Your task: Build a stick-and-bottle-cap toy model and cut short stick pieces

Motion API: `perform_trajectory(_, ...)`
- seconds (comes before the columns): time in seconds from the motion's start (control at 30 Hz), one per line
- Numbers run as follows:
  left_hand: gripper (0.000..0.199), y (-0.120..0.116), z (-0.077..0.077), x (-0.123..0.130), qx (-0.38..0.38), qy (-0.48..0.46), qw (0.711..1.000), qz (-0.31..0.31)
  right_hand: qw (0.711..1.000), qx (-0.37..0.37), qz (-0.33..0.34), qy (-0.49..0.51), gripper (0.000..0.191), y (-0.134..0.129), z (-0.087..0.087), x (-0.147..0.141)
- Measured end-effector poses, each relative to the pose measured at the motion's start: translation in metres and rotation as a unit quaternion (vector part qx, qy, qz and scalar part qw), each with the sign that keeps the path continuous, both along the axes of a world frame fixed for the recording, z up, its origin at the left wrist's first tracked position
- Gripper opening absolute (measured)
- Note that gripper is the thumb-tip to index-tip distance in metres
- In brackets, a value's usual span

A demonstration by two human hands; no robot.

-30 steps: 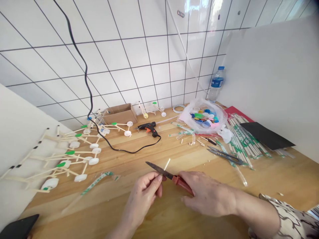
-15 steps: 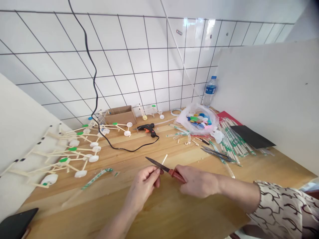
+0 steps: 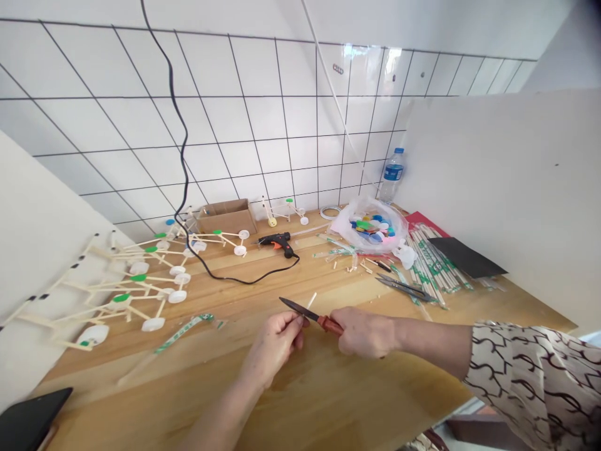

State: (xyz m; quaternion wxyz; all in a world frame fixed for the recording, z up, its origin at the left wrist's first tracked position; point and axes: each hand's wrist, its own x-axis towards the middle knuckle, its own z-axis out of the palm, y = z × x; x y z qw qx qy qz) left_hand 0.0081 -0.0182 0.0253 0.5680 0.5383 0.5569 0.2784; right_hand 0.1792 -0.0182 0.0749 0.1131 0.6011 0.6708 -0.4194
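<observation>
Knife sits mid-table, just in front of the person, red handle and dark blade, tip pointing to 10 o'clock. Right hand is clamped on the handle. Left hand is pinching a short pale stick, which pokes up toward 12, and the blade crosses right by those fingertips. Hands are close together but not touching, with the handle bridging the small gap. Can't tell whether the edge is biting the stick.

Positions below are clock directions from the hands, 12 at the tiled wall. All of it stands on a wooden table.

- 9 to 10: stick models with bottle-cap wheels, leaning on a white board
- 9: green-printed wrapper strip, near the left hand
- 7 to 8: black phone, at the table edge
- 11: cardboard box
- 12: glue gun, with black cable running up the wall
- 1: plastic bag of bottle caps, water bottle behind it
- 2: snips, beside a bundle of wrapped sticks; black sheet at the bundle's far side

Patterned sleeve on the right arm, out at 3.
</observation>
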Motion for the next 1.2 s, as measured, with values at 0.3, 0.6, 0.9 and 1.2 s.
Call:
perform_trajectory(0.3,0.038,0.005,-0.007,-0.005,0.029,0.072,0.996,-0.035,0.997,-0.044,0.047,-0.038,0.022,0.015,-0.001,-0.007)
perform_trajectory(0.6,0.032,0.006,-0.005,-0.006,0.037,0.101,0.993,-0.045,0.994,-0.07,0.067,-0.052,0.019,0.021,0.003,-0.012)
perform_trajectory(0.9,0.03,0.007,-0.004,-0.006,0.018,0.107,0.993,-0.044,0.992,-0.077,0.083,-0.058,0.02,0.024,0.01,-0.016)
perform_trajectory(1.2,0.03,0.007,-0.006,-0.007,0.028,0.115,0.992,-0.049,0.991,-0.076,0.088,-0.066,0.022,0.024,0.009,-0.016)
